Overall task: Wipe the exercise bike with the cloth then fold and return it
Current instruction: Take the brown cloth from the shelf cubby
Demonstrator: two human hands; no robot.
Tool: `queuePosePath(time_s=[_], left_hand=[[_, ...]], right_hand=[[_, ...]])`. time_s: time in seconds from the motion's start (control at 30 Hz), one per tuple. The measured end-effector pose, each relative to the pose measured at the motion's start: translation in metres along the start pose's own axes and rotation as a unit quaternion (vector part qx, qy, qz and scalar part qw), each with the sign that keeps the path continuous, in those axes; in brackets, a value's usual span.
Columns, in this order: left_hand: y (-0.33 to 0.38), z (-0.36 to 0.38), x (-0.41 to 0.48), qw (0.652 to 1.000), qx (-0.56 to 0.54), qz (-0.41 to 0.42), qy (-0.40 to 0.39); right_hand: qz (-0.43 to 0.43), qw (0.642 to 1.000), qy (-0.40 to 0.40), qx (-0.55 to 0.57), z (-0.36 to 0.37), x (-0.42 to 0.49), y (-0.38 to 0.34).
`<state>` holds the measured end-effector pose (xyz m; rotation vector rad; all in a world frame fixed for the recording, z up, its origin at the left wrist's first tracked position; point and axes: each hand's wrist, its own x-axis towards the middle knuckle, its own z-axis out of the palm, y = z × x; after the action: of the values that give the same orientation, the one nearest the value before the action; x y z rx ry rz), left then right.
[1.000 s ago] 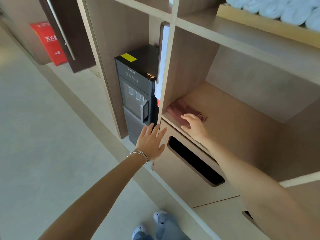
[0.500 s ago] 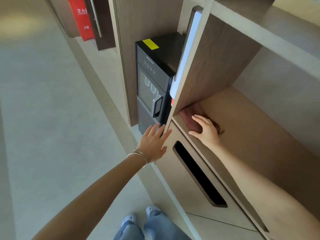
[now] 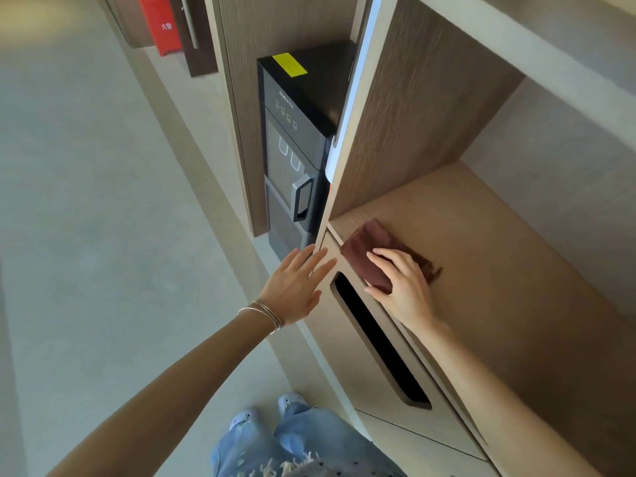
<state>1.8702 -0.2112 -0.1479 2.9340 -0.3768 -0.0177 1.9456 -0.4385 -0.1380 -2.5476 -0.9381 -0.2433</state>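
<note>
A folded dark reddish-brown cloth (image 3: 368, 244) lies at the front left corner of a wooden shelf (image 3: 488, 256). My right hand (image 3: 402, 287) rests on top of it, fingers over its near end and thumb at its front edge by the shelf lip. My left hand (image 3: 296, 287) is open with fingers spread, hovering just left of the shelf's front corner and holding nothing. No exercise bike is in view.
A black water dispenser (image 3: 296, 149) stands in the alcove left of the shelf. Below the shelf is a cabinet front with a dark slot (image 3: 378, 342). A red fire extinguisher box (image 3: 161, 22) sits far back along the wall. Grey floor (image 3: 86, 235) stretches to the left.
The view has tilted down and moved closer to the shelf. My right hand has slid nearer the shelf's front edge with the cloth under it. My left hand keeps its place.
</note>
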Motion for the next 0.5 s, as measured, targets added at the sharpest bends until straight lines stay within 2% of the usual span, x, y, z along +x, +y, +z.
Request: queuePosePath(time_s=[0.07, 0.17, 0.27, 0.33, 0.5], left_hand=[[-0.001, 0.001, -0.001, 1.000, -0.002, -0.023, -0.006], [-0.005, 0.001, -0.002, 0.999, 0.010, -0.041, -0.013], [-0.006, 0.001, -0.004, 0.998, 0.008, -0.054, -0.010], [-0.005, 0.002, -0.006, 0.998, 0.008, -0.058, -0.014], [-0.003, 0.008, -0.009, 0.997, 0.007, -0.067, -0.023]], right_hand=[[-0.002, 1.000, -0.007, 0.001, 0.003, 0.010, -0.010], [0.048, 0.998, -0.029, 0.032, 0.014, 0.030, -0.023], [0.077, 0.997, -0.029, -0.001, 0.021, 0.039, -0.026], [0.075, 0.997, -0.011, -0.007, 0.022, 0.039, -0.026], [0.026, 0.998, 0.007, 0.057, 0.010, 0.027, -0.009]])
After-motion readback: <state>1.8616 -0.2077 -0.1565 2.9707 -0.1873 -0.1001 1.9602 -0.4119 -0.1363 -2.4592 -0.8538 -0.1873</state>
